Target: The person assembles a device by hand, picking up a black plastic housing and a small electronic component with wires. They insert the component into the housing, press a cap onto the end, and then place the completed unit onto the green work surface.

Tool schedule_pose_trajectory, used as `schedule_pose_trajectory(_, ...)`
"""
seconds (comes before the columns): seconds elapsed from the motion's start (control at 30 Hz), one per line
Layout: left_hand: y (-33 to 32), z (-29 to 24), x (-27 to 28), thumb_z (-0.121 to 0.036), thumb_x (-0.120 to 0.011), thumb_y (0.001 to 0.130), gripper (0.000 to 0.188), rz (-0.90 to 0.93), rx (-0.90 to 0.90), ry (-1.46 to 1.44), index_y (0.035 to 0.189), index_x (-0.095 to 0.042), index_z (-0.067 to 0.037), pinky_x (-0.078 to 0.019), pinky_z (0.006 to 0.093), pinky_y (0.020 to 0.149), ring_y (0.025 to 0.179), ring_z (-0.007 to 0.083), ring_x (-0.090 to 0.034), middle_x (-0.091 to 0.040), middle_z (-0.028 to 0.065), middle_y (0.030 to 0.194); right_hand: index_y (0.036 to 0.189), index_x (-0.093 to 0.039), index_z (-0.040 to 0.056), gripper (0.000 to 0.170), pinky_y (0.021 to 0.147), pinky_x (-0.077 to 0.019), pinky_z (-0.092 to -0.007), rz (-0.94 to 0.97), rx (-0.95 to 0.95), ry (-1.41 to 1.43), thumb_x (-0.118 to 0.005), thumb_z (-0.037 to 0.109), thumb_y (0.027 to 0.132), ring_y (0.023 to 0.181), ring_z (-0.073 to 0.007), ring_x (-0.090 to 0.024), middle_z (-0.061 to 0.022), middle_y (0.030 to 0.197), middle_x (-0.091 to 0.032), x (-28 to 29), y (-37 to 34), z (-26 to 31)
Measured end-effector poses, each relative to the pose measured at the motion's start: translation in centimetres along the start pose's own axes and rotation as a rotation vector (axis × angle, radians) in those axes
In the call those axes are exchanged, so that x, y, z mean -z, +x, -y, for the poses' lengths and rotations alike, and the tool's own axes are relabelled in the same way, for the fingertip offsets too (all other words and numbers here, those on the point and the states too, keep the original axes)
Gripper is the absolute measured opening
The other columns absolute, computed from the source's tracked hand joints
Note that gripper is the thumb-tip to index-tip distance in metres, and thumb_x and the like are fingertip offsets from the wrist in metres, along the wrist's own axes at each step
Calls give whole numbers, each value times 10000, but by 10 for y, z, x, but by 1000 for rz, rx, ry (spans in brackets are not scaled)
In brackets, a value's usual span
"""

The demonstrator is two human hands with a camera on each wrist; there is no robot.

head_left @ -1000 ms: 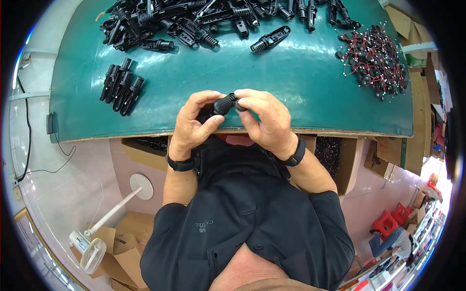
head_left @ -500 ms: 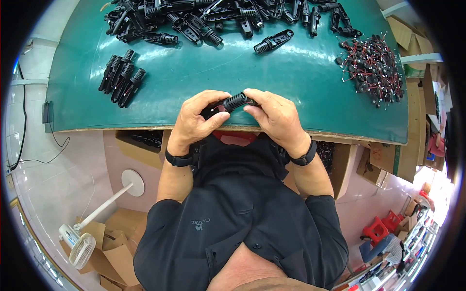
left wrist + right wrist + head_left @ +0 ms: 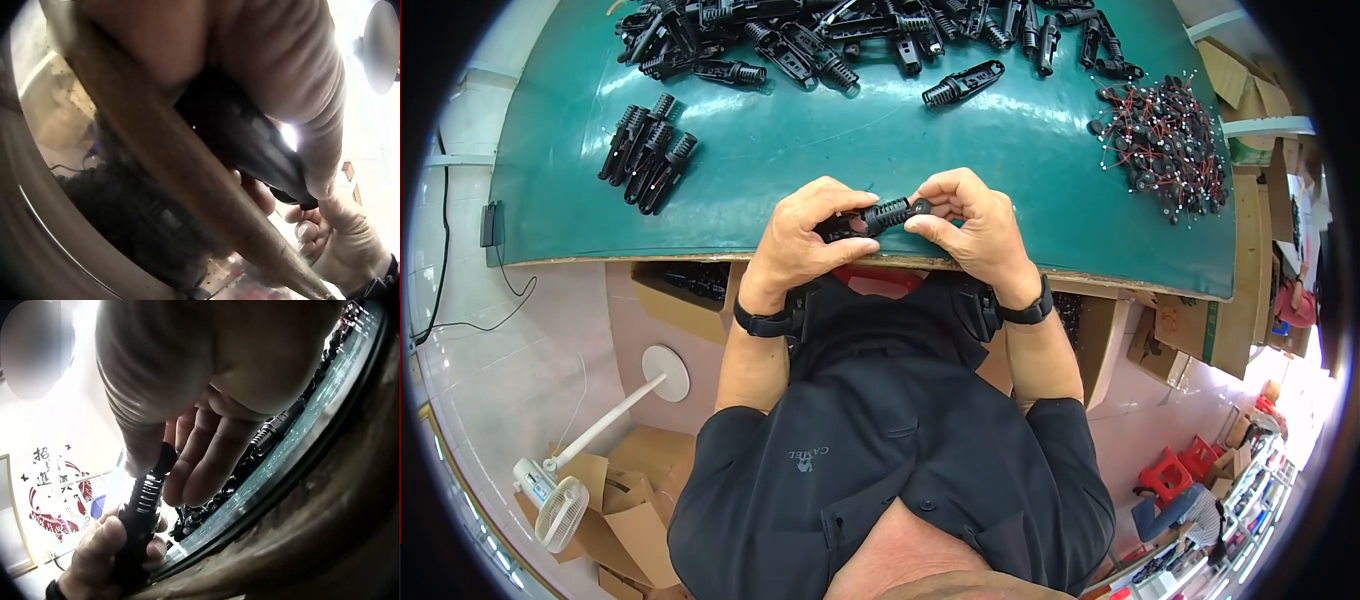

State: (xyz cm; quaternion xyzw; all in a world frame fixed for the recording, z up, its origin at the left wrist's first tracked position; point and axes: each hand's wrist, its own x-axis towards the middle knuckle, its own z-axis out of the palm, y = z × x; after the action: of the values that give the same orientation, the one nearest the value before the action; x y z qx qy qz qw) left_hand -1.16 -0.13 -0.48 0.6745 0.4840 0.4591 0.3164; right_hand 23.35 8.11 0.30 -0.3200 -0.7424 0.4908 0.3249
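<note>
In the head view the left hand [image 3: 805, 236] grips a black ribbed housing [image 3: 888, 214] above the table's near edge, its ribbed end pointing right. The right hand [image 3: 978, 228] pinches a small round black part [image 3: 921, 206] at that ribbed end, between thumb and fingers. In the right wrist view the round part [image 3: 166, 457] sits at the tip of the housing [image 3: 145, 503], under the right thumb. The left wrist view shows the dark housing [image 3: 250, 140] under the left fingers; its far end meets the right hand [image 3: 350, 244].
Several black housings [image 3: 648, 150] lie in a group at the table's left. A large pile of housings [image 3: 800, 40] spans the back, with a single one [image 3: 963, 84] before it. Small round parts with red wires [image 3: 1165, 145] are heaped at the right. Cardboard boxes [image 3: 685, 310] stand below the table.
The right hand has moved slightly right and its fingers have shifted on the round part. The housing has turned from a steep slant to nearly level, its ribbed end toward the right hand.
</note>
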Motion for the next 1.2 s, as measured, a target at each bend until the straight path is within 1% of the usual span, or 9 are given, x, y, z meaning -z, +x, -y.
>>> schedule_pose_trajectory(0.1, -1, -1, 0, -78, -955, 716, 435, -4, 82, -18, 1096, -750, -26, -561, 273, 700, 810, 144, -713, -718, 63, 960, 1114, -742, -15, 240, 771, -607, -255, 55, -46, 40, -839, 39, 902, 849, -99, -738, -80, 1036, -796, 1, -1, -7)
schedule_pose_trajectory(0.23, -2, -1, -1, -89, -958, 720, 407, -25, 100, -55, 1060, -743, -27, -558, 263, 686, 799, 135, -717, -719, 54, 941, 1113, -747, -29, 236, 782, -608, -251, 20, 11, 54, -836, 37, 905, 842, -99, -739, -70, 1043, -796, -4, -3, -12)
schedule_pose_trajectory(0.5, -2, 0, 0, -56, -953, 722, 417, -10, 128, -55, 1077, -740, -9, -547, 263, 714, 822, 139, -705, -716, 64, 967, 1238, -743, 3, 315, 815, -604, -255, 8, 51, 26, -798, 22, 928, 941, -126, -761, -86, 1106, -798, -7, -7, -6)
schedule_pose_trajectory(0.63, -3, 3, -1, -53, -951, 729, 411, -15, 126, -66, 1079, -739, -10, -550, 264, 718, 821, 138, -709, -723, 67, 971, 1269, -736, 16, 333, 845, -608, -286, 11, 114, -87, -771, 7, 938, 983, -177, -775, -119, 1137, -795, -6, -9, -6)
schedule_pose_trajectory(0.73, -2, 3, -2, -78, -957, 728, 398, -41, 122, -63, 1058, -743, -18, -559, 266, 703, 806, 132, -718, -723, 60, 945, 1310, -717, 17, 364, 866, -614, -329, -73, 172, -109, -748, -2, 948, 1012, -231, -777, -151, 1185, -782, -16, -12, -6)
schedule_pose_trajectory(0.77, -2, 3, -3, -90, -960, 727, 392, -54, 122, -61, 1047, -744, -22, -564, 267, 696, 798, 130, -722, -723, 56, 933, 1310, -717, 17, 364, 866, -614, -329, -74, 172, -109, -748, -2, 948, 1012, -231, -777, -151, 1185, -782, -20, -13, -6)
schedule_pose_trajectory(0.87, -2, 4, -3, -86, -957, 730, 392, -73, 117, -55, 1051, -744, -14, -565, 269, 697, 795, 132, -722, -725, 61, 938, 1391, -667, 14, 452, 874, -618, -356, -203, 229, -230, -741, -20, 947, 1068, -270, -766, -180, 1272, -751, -35, -19, -3)
schedule_pose_trajectory(1.07, -2, 4, -4, -75, -951, 736, 388, -85, 101, -38, 1056, -744, -3, -563, 269, 692, 790, 135, -722, -727, 67, 946, 1490, -575, 6, 579, 907, -626, -368, -210, 184, -177, -737, -46, 938, 1138, -317, -742, -228, 1398, -670, -49, -27, -1)
schedule_pose_trajectory(1.2, -4, 6, -3, -34, -944, 727, 406, -80, 117, -44, 1077, -741, -1, -522, 257, 716, 813, 125, -696, -729, 66, 974, 1525, -534, 5, 629, 915, -635, -367, -201, 199, -168, -736, -56, 933, 1159, -339, -730, -246, 1452, -625, -54, -28, -1)
